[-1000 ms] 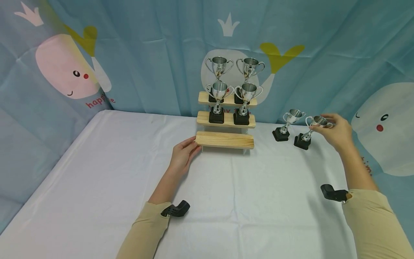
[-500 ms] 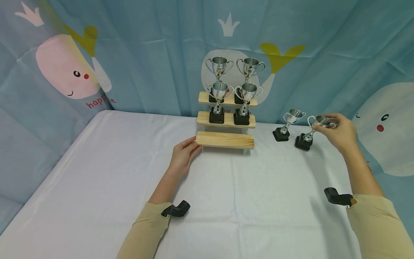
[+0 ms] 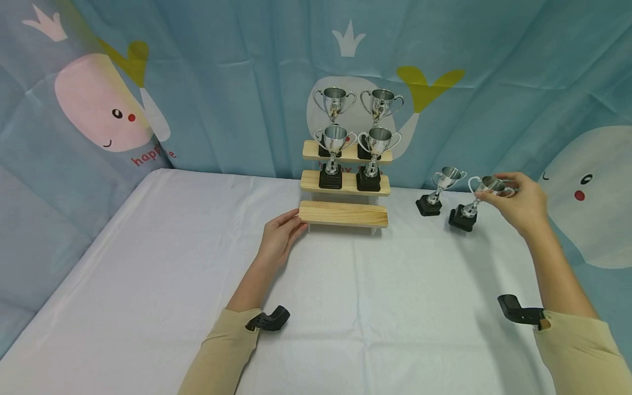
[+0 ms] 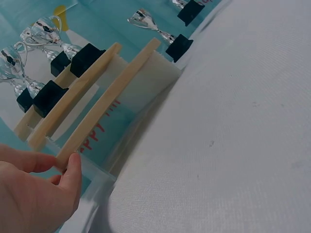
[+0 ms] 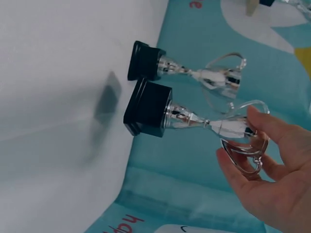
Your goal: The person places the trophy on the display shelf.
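Within the right hand gleams a silver, black-based trophy.

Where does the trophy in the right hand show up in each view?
Head: held trophy, right side, mid-height.
Left wrist: cut off at the top edge, right of centre, black base showing.
Right wrist: centre, in the right hand.
Shared landmark: the loose trophy beside it.

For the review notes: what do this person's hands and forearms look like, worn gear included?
Plain, light khaki fabric sleeves end short of the hands. A black, bent, hard-looking device juts out by each sleeve's end, no cable showing. The left hand and right hand are bare, without gloves.
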